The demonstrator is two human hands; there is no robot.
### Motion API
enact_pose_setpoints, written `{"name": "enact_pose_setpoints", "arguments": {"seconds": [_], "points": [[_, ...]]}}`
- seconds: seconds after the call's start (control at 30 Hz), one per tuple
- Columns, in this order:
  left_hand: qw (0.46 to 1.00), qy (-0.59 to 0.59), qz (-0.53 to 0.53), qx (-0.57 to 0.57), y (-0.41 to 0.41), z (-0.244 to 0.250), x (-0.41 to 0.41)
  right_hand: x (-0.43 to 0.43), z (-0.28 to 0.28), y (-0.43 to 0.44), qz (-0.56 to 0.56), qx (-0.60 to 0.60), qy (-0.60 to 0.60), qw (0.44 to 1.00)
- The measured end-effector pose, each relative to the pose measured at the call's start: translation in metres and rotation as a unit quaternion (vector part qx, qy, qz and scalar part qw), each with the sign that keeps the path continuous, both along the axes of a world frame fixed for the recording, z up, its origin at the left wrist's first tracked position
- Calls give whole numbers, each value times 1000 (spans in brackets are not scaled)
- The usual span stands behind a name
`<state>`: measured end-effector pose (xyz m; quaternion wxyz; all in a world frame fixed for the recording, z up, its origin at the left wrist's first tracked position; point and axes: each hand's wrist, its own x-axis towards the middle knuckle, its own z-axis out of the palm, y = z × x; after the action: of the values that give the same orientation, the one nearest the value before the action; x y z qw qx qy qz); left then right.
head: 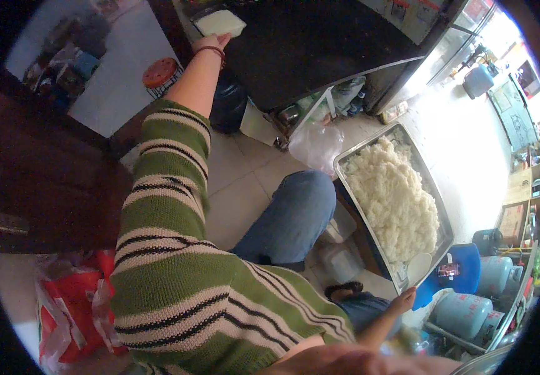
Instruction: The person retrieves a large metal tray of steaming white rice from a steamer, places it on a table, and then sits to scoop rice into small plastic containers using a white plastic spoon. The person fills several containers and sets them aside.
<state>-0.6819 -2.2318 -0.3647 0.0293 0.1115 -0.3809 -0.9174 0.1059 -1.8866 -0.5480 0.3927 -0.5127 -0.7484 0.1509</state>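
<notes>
My left hand [217, 42] reaches out to the black table [307, 51] and has its fingers at the near edge of a shallow rectangular container [220, 24], which is filled with white food that looks like rice. At the lower right, my right hand [407, 301] grips the handle of a pale rice paddle [419, 268]. The paddle's blade rests over the near corner of a large metal tray [444, 220]. A big mound of cooked white rice [392, 197] fills most of that tray.
Below the black table are a clear plastic bag [317, 145] and a dark round vessel [228, 105]. A stool with a red top [160, 72] stands left. Several gas cylinders [463, 313] and a blue plastic object [464, 269] are at the right. Red bags [75, 309] lie lower left.
</notes>
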Motion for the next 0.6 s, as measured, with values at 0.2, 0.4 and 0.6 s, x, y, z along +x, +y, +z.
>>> {"name": "enact_pose_setpoints", "arguments": {"seconds": [0.2, 0.4, 0.6], "points": [[999, 15, 29, 31, -25, -22, -50, -3, 19, -12, -25, -99, -76, 992], [773, 178, 45, -607, -92, -29, -67, 29, -22, 12, -25, -16, -98, 995], [794, 327, -90, -505, 75, 30, 181, 96, -19, 25, -25, 119, -1, 993]]}}
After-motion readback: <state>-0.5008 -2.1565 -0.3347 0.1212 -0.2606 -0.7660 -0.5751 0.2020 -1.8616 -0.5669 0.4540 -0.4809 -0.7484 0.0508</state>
